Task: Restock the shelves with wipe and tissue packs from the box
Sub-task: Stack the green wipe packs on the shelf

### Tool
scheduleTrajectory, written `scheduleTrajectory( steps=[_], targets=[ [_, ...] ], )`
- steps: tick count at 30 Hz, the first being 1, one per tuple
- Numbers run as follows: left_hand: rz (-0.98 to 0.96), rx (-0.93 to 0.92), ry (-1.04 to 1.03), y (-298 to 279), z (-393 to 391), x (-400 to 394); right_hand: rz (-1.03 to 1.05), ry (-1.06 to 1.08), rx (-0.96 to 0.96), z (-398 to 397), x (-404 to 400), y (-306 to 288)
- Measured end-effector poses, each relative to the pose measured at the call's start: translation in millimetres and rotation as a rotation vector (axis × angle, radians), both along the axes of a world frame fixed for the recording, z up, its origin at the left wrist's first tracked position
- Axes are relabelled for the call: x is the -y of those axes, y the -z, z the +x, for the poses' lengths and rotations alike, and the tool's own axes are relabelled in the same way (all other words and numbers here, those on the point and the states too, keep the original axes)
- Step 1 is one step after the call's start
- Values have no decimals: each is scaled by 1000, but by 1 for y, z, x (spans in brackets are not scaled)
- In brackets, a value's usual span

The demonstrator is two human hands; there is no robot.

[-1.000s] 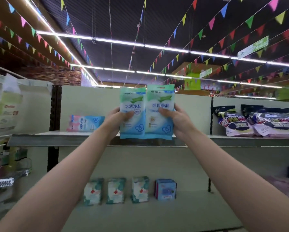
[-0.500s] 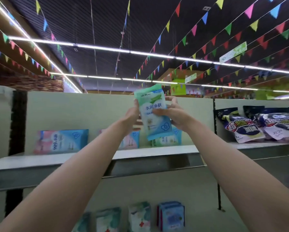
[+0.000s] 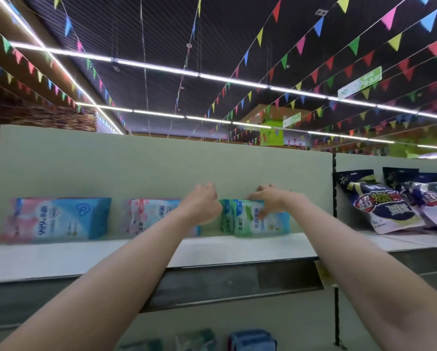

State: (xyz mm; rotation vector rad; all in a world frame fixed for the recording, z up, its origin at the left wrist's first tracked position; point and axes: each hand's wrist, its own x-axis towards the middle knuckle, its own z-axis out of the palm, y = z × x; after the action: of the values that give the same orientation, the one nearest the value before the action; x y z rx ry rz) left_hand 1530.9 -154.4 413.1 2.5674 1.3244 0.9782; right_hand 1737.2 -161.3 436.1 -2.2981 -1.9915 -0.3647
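Green-and-blue wipe packs stand on their long edge on the top shelf, close to the back panel, with two more green packs lined up just behind the front one. My right hand grips the front pack from above, fingers draped over its face. My left hand is curled against the left end of the packs. The box is not in view.
Two pink-and-blue wipe packs stand to the left on the same shelf. Beyond an upright post, dark blue bags fill the neighbouring bay. Small packs sit on the lower shelf. Bunting hangs overhead.
Both hands carried the green packs from in front of me forward and down onto the top shelf, turning them sideways. My view has moved closer to the shelf.
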Motion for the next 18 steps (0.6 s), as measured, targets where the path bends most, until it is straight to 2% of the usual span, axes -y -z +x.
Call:
scheduleTrajectory(
  steps=[6, 12, 14, 18],
  targets=[
    [2, -84, 122, 5, 4, 9, 49, 51, -25, 4, 1, 13],
    [-28, -188, 133, 7, 6, 24, 153, 147, -192, -2, 31, 3],
    [-17, -174, 131, -1, 10, 34, 227, 99, -212, 4, 44, -6],
    [-7, -25, 233, -14, 37, 67, 338, -58, -356, 10, 80, -8]
  ],
)
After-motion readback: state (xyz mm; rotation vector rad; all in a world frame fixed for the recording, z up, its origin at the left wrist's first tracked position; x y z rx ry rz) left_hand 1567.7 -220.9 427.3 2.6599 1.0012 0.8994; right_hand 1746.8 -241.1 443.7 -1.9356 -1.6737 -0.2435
